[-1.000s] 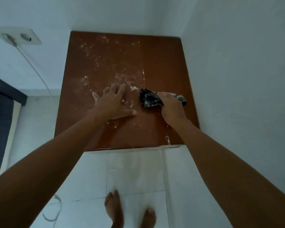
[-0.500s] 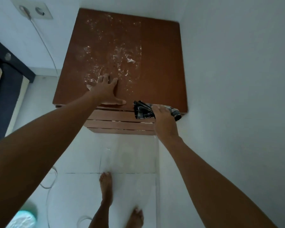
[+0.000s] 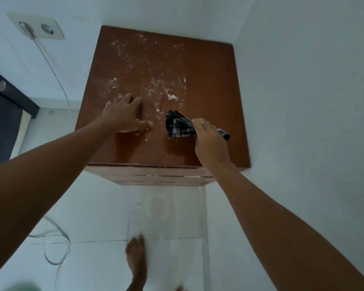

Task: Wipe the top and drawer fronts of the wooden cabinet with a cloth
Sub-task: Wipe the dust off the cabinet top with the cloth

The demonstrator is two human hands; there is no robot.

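Note:
The wooden cabinet (image 3: pixel 210 85) stands in a corner, seen from above. White powder and crumbs are scattered over the left and middle of its brown top. Its drawer fronts (image 3: pixel 156 177) show as a narrow strip below the front edge. My right hand (image 3: pixel 208 139) is closed on a dark checked cloth (image 3: pixel 178 124) that lies pressed on the top, right of centre. My left hand (image 3: pixel 124 116) rests flat on the top with fingers spread, just left of the cloth.
White walls close in behind and to the right of the cabinet. A wall socket (image 3: pixel 37 27) with a plugged cable (image 3: pixel 57 80) is at upper left; the cable loops on the white tiled floor (image 3: pixel 97 217). A dark bed edge (image 3: pixel 2 122) is at far left. My bare foot (image 3: pixel 136 257) stands below.
The cloth and my right hand have moved from the cabinet's front edge back up onto the top. My left hand has stayed flat on the top. The camera view has shifted.

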